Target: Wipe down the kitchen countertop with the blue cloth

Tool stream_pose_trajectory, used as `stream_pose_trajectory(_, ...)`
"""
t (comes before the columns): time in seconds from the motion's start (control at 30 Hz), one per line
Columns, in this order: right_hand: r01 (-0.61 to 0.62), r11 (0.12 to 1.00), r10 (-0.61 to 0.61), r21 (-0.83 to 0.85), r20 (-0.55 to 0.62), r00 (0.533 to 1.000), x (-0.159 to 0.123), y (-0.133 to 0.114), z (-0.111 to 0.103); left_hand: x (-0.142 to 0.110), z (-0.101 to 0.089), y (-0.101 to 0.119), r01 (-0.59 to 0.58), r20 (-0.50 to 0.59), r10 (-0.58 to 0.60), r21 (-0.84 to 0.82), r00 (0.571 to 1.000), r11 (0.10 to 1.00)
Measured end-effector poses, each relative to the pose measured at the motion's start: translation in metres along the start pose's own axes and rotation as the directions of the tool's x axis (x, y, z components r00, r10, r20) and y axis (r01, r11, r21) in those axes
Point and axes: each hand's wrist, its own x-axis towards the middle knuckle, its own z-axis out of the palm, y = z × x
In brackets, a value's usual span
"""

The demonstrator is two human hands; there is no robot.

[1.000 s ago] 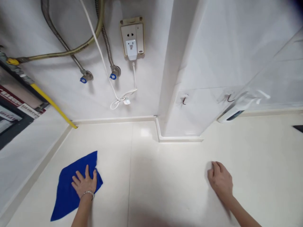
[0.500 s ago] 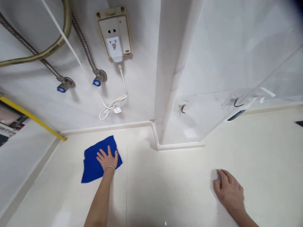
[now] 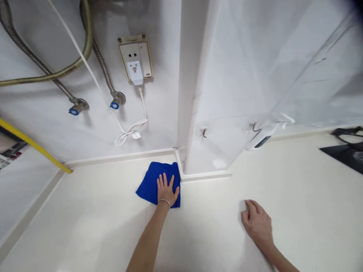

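Note:
My left hand lies flat with spread fingers on a blue cloth, pressing it against the cream countertop in the back corner beside the white wall column. A thin bracelet circles that wrist. My right hand rests palm down on the bare countertop to the right, fingers loosely together, holding nothing.
On the white wall are a socket with a white plug, a looped white cable, two metal hoses with blue valves, and a yellow pipe. A black hob sits at the right edge. Hooks hang on the column's face.
My left hand has slid the blue cloth from the near left to the back and right, into the corner by the column. My right hand stayed nearly in place.

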Motion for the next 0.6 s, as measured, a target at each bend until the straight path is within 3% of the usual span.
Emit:
stream_pose_trajectory(0.13, 0.022, 1.000, -0.021, 0.017, -0.048, 0.999, 0.002, -0.001, 0.000, -0.036, 0.000, 0.012, -0.072, 0.015, 0.073, -0.029, 0.997, 0.997)
stream_pose_trajectory(0.27, 0.031, 0.999, -0.029, 0.030, -0.069, 0.997, 0.002, 0.000, 0.002, -0.088, 0.006, 0.011, -0.195, 0.021, 0.195, -0.023, 0.981, 0.981)
stream_pose_trajectory(0.43, 0.018, 0.999, -0.015, 0.045, -0.069, 0.997, 0.002, 0.000, 0.004, -0.165, 0.014, 0.017, -0.364, 0.048, 0.368, -0.079, 0.929, 0.928)
stream_pose_trajectory(0.6, 0.037, 0.999, -0.033, 0.039, -0.090, 0.995, 0.003, 0.000, 0.002, -0.220, -0.001, 0.010, -0.490, 0.112, 0.501, -0.113, 0.858, 0.864)
